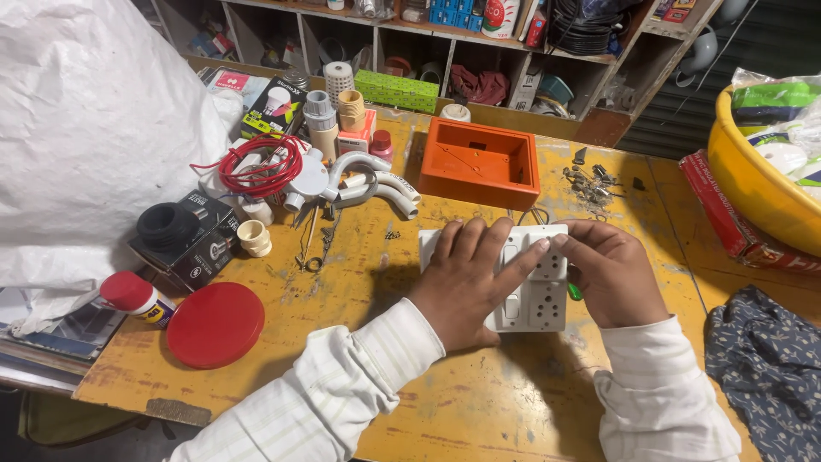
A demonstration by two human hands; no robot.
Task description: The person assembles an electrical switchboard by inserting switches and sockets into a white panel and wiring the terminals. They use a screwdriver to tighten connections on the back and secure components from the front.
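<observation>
Nearest to us, our two white striped sleeves come up from the bottom edge over the worn yellow worktable [445, 402], whose near strip between them is bare wood, the most open room we have. Our left hand [466, 282] lies flat, fingers spread, pressing on the white switch-and-socket plate [547, 295], which sits flat at the middle of the table; the hand covers the plate's left half. Our right hand [611, 274] curls over the plate's right edge, thumb and forefinger pinched at its top, and a small green thing shows just under the palm; we cannot tell what it is or whether the hand grips it. Just behind the plate stands an open orange box [481, 162], with a scatter of small metal screws and clips [590, 184] to its right. To the left, well apart, lie a red round lid [215, 323], white conduit bends [376, 184] and a coil of red wire [261, 167]. A big white sack [85, 128] crowds the left side, a yellow tub [753, 180] is cut off at the right edge, and a patterned dark cloth [765, 368] hangs at the right corner.
</observation>
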